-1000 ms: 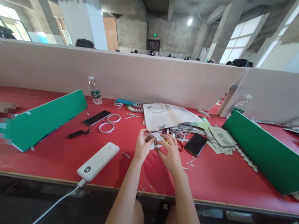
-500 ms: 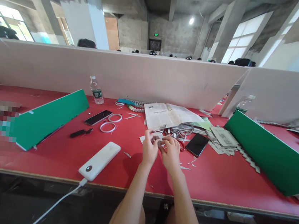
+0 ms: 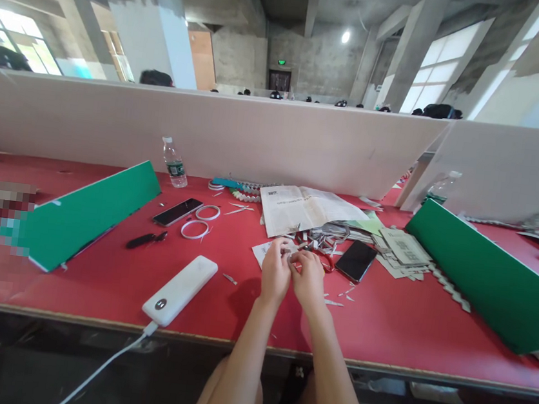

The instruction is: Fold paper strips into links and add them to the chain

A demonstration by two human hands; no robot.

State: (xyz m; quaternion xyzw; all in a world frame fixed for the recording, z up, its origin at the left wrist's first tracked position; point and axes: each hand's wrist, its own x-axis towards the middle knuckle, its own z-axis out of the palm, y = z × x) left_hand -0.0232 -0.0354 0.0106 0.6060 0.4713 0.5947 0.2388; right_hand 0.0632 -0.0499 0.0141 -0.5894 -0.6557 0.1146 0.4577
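My left hand (image 3: 276, 271) and my right hand (image 3: 308, 274) meet over the red table, fingertips pinched around a small piece of folded paper (image 3: 289, 254), mostly hidden by the fingers. Just beyond them lies a heap of paper strips (image 3: 326, 236), with an open printed sheet (image 3: 305, 209) behind it. Red-handled scissors (image 3: 327, 262) lie right beside my right hand. A white slip of paper (image 3: 260, 251) is on the table at my left hand. Right of the scissors rests a black phone (image 3: 355, 261).
Green boards (image 3: 87, 220) (image 3: 484, 278) stand at both sides. On the left are a power bank (image 3: 180, 290) with its cable, another phone (image 3: 177, 211), white rings (image 3: 194, 229), a black tool (image 3: 146, 240) and a bottle (image 3: 174, 164). Paper stacks (image 3: 404, 248) lie right.
My left hand has shifted slightly right and closer to my right hand. Both hands still pinch the small piece, and more of the white slip shows.
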